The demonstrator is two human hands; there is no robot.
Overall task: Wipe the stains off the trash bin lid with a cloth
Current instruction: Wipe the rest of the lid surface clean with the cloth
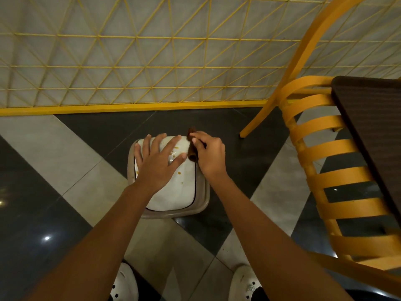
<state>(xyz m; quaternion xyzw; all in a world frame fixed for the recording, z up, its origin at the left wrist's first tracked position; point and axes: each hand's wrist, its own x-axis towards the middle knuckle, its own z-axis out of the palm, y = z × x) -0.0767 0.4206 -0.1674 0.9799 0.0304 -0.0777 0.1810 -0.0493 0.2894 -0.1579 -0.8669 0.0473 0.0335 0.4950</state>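
A small trash bin stands on the floor below me, with a white lid (173, 190) in a beige rim (178, 212). Orange-brown stains (179, 173) dot the lid's upper and middle part. My left hand (157, 161) lies spread over the lid's far left half with straight fingers. My right hand (209, 156) pinches a dark brown cloth (192, 148) at the lid's far right corner. The cloth hangs bunched against the lid's edge.
A yellow slatted chair (321, 153) stands close on the right, with a dark table edge (373, 118) over it. A yellow wire-grid partition (138, 68) runs behind the bin. My white shoes (123, 283) show at the bottom on the grey-and-black tiled floor.
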